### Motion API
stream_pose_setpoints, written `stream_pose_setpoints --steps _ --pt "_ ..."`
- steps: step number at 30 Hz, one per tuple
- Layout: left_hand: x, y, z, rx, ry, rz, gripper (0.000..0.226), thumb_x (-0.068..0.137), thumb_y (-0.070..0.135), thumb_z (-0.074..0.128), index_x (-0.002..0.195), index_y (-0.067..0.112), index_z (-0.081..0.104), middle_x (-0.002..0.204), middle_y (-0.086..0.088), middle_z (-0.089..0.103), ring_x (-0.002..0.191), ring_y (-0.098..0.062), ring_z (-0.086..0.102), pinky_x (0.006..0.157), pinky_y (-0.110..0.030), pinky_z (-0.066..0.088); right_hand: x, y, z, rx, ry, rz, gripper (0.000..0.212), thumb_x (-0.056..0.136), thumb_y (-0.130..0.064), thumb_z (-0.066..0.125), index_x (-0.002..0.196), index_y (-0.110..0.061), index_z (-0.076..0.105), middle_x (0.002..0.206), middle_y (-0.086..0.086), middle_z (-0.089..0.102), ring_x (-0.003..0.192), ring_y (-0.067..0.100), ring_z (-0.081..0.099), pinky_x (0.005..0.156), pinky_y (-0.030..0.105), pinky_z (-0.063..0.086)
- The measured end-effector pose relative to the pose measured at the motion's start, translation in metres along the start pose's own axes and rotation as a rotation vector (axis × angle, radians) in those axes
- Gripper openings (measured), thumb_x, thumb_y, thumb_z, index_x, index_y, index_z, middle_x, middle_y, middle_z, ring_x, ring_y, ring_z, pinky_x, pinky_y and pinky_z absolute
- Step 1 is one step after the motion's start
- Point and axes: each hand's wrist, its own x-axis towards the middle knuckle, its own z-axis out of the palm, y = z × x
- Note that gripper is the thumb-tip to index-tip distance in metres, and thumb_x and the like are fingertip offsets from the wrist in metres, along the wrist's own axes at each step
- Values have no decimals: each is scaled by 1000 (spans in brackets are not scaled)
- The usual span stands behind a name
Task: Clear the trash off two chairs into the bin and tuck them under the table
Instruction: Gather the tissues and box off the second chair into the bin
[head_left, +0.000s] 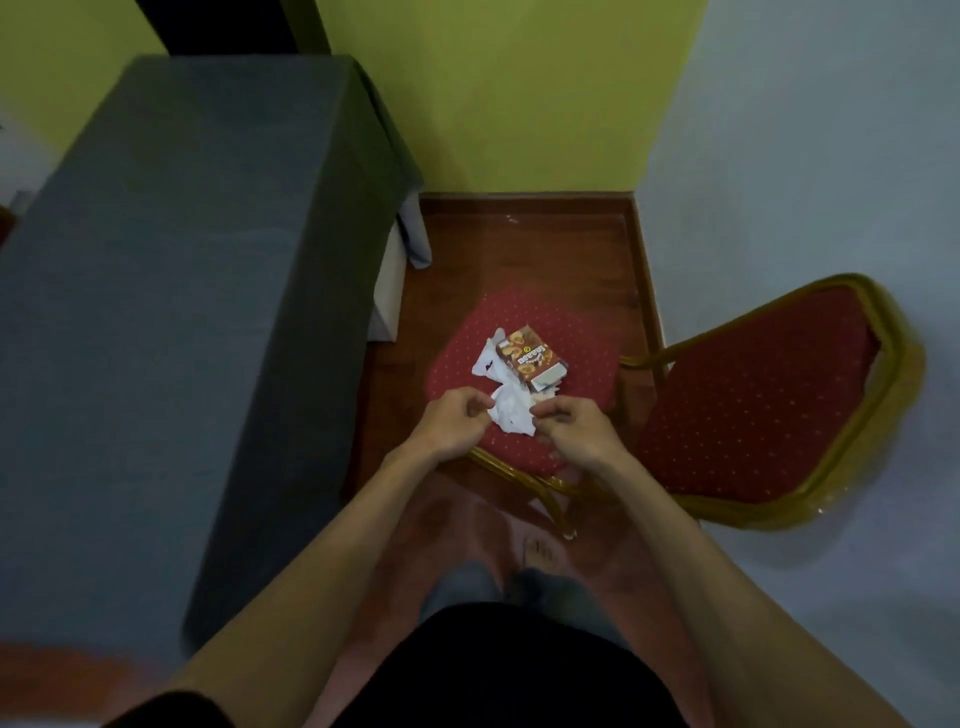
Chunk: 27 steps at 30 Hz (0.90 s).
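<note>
Seen from above: red padded seat of a gold-framed chair (524, 332), dotted with pale specks, standing on a reddish-brown wooden floor (519, 244) just right of a long table draped in grey cloth (171, 270). Lying on the seat, a small brown printed snack carton (531, 356), touching a white torn wrapper (485, 359) at its left side. Nearer the seat's front edge, a crumpled white paper (511, 413), pinched from both sides: left hand (451, 422) curled on its left edge, right hand (574, 432) curled on its right. Red chair backrest (758, 400) leaning off to the right.
</note>
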Motion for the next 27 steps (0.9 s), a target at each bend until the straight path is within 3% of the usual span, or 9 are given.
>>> stream_pose_setpoints --steps 6,9,12,18,21,24,27 --pt "45 -8 12 -12 -51 -132 31 98 19 56 127 14 63 130 -5 64 122 -22 59 96 -30 48 66 13 -4 -84 -76 130 28 97 -12 54 118 -20 70 113 4 71 96 23 70 87 43 63" --pt "86 -26 27 -4 -67 -145 31 99 18 55 129 15 62 132 -6 63 124 -22 58 95 -29 48 113 33 3 -101 -83 223 32 96 -15 56 125 -20 67 123 8 68 109 28 67 91 47 61" --pt "126 -49 50 14 -85 -144 31 100 14 52 131 14 60 134 -5 62 126 -21 57 90 -24 43 164 56 13 -86 -62 279 46 97 -19 59 141 -13 55 130 10 63 108 29 66 76 42 65" --pt "194 -90 94 55 -154 -98 38 97 7 53 135 11 59 137 -7 62 125 -23 59 91 -23 45 246 101 44 48 76 317 73 86 -23 75 149 -11 41 139 11 59 119 32 63 94 52 59" --pt "234 -109 106 78 -97 -14 45 91 8 58 135 16 56 128 -4 64 117 -24 61 84 -26 45 266 123 67 48 99 327 86 81 -31 82 151 -13 35 140 12 53 123 32 58 97 41 56" --pt "283 -126 112 152 -34 22 73 86 8 64 151 12 33 149 -13 42 136 -30 43 91 -25 39 275 148 79 -24 108 309 58 84 -24 78 135 -7 55 123 12 58 105 27 60 77 28 49" --pt "321 -130 117 168 -88 -28 104 84 4 70 159 12 -2 166 -15 2 152 -32 12 105 -27 35 272 162 79 -35 62 311 14 87 -16 69 95 -4 71 84 5 70 80 25 66 56 25 44"
